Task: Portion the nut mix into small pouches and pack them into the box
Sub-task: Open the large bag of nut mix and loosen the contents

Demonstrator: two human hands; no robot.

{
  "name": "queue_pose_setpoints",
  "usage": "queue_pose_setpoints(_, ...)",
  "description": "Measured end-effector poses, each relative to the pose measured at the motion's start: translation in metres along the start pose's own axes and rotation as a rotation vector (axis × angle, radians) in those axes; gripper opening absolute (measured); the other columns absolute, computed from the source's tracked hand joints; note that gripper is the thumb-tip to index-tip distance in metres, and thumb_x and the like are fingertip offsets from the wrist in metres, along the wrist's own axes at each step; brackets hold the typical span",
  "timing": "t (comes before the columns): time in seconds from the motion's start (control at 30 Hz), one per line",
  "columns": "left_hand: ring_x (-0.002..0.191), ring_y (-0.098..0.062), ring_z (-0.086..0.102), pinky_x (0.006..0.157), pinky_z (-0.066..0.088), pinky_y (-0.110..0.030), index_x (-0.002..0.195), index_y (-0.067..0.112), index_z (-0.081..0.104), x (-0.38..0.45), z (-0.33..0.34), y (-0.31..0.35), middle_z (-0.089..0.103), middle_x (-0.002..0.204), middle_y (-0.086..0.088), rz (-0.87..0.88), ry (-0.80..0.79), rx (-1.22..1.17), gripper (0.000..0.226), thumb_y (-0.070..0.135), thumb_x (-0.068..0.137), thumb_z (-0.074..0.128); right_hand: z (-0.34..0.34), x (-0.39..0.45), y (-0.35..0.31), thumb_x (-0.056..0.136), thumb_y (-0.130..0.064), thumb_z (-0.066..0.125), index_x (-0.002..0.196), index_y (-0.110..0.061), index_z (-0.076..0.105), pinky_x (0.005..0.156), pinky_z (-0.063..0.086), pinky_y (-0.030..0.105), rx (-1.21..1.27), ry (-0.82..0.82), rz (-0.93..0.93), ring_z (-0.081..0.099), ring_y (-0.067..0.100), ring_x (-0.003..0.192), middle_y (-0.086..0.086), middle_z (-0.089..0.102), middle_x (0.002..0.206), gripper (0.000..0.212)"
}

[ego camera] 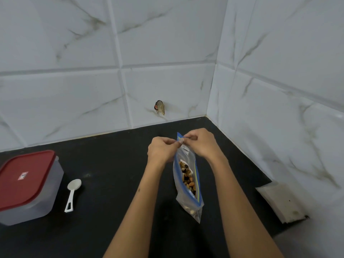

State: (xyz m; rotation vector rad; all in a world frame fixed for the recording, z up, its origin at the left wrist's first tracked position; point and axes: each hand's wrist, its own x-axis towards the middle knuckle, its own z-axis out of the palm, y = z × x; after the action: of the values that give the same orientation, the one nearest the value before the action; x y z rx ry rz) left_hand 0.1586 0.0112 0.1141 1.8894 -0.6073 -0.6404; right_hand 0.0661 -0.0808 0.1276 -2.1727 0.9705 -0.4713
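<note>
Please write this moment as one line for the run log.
stage: opening nut mix bag | left hand: pinches bag top | right hand: pinches bag top | spoon: untouched | box: lid on

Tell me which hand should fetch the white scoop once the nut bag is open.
Left, probably. The white scoop lies on the black counter left of both arms, beside the red-lidded box. The left hand is nearer; the right hand would cross over the zip bag of nut mix.

Both hands (183,144) pinching nut bag's (188,181) top edge
</note>
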Motion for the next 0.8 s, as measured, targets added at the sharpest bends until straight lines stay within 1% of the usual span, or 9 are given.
queue_pose_setpoints(0.17,0.068,-0.014,0.060,0.056,0.054,-0.024,0.084,0.009,0.071,0.002,-0.002,0.001,0.064,0.077,-0.006,-0.051,-0.062,-0.150,0.015,0.018,0.093,0.063,0.002,0.007,0.001,0.093,-0.028,0.056,0.094,-0.016,0.072,0.077,0.050,0.034,-0.006,0.025,0.072,0.062,0.016,0.085,-0.001,0.067,0.093,0.020)
queue_pose_setpoints(0.27,0.068,-0.015,0.059,0.062,0.052,-0.028,0.079,0.009,0.065,0.007,0.000,0.002,0.061,0.075,-0.006,-0.180,-0.110,-0.269,0.020,0.019,0.095,0.059,0.004,0.017,0.004,0.093,-0.026,0.055,0.096,-0.005,0.069,0.082,0.049,0.040,0.085,0.001,0.203,0.063,0.024,0.090,0.011,0.068,0.098,0.026)
queue_pose_setpoints(0.37,0.066,-0.019,0.057,0.061,0.049,-0.033,0.083,0.004,0.058,0.012,0.001,0.002,0.058,0.075,-0.011,-0.331,-0.192,-0.427,0.022,0.018,0.099,0.052,0.005,0.022,0.009,0.092,-0.024,0.057,0.107,-0.003,0.060,0.086,0.051,0.038,0.378,-0.101,0.429,0.063,0.024,0.093,0.013,0.065,0.101,0.026)
queue_pose_setpoints(0.4,0.065,-0.020,0.057,0.061,0.049,-0.034,0.084,0.003,0.058,0.015,0.002,0.002,0.058,0.075,-0.011,-0.373,-0.226,-0.471,0.023,0.018,0.100,0.050,0.005,0.023,0.012,0.092,-0.021,0.056,0.109,-0.004,0.058,0.082,0.053,0.037,0.508,-0.147,0.488,0.063,0.022,0.088,0.012,0.064,0.100,0.023)
queue_pose_setpoints(0.5,0.065,-0.019,0.055,0.065,0.047,-0.034,0.082,0.008,0.058,0.021,0.005,-0.007,0.057,0.073,-0.008,-0.493,-0.344,-0.556,0.029,0.021,0.102,0.042,0.002,0.017,0.018,0.096,-0.018,0.050,0.110,-0.008,0.058,0.053,0.053,0.028,0.824,-0.276,0.622,0.060,0.018,0.069,0.010,0.061,0.085,0.019)
queue_pose_setpoints(0.6,0.048,-0.012,0.055,0.049,0.052,-0.025,0.084,0.006,0.060,0.025,0.008,-0.018,0.058,0.059,-0.005,-0.600,-0.389,-0.749,0.033,0.021,0.103,0.036,0.001,0.011,0.026,0.097,-0.018,0.047,0.100,-0.006,0.062,0.046,0.052,0.026,0.907,-0.320,0.645,0.063,0.017,0.061,0.009,0.065,0.069,0.019)
queue_pose_setpoints(0.63,0.041,-0.010,0.054,0.043,0.050,-0.020,0.084,0.003,0.060,0.025,0.010,-0.020,0.058,0.054,-0.005,-0.629,-0.384,-0.823,0.036,0.021,0.103,0.036,0.002,0.010,0.028,0.097,-0.018,0.048,0.093,-0.005,0.063,0.046,0.053,0.025,0.920,-0.314,0.647,0.064,0.017,0.056,0.009,0.067,0.063,0.021)
queue_pose_setpoints(0.7,0.042,-0.009,0.053,0.042,0.049,-0.019,0.082,0.002,0.060,0.026,0.014,-0.025,0.058,0.053,-0.005,-0.638,-0.359,-0.908,0.038,0.022,0.104,0.036,0.007,0.011,0.031,0.097,-0.018,0.049,0.086,-0.005,0.064,0.049,0.054,0.027,0.941,-0.294,0.666,0.065,0.019,0.053,0.011,0.067,0.061,0.023)
queue_pose_setpoints(0.8,0.053,-0.012,0.057,0.049,0.052,-0.024,0.086,0.003,0.062,0.024,0.016,-0.027,0.060,0.063,-0.006,-0.603,-0.360,-0.878,0.035,0.019,0.103,0.036,0.012,0.013,0.036,0.094,-0.017,0.052,0.091,-0.004,0.065,0.063,0.053,0.035,0.882,-0.266,0.701,0.063,0.023,0.071,0.013,0.066,0.076,0.019)
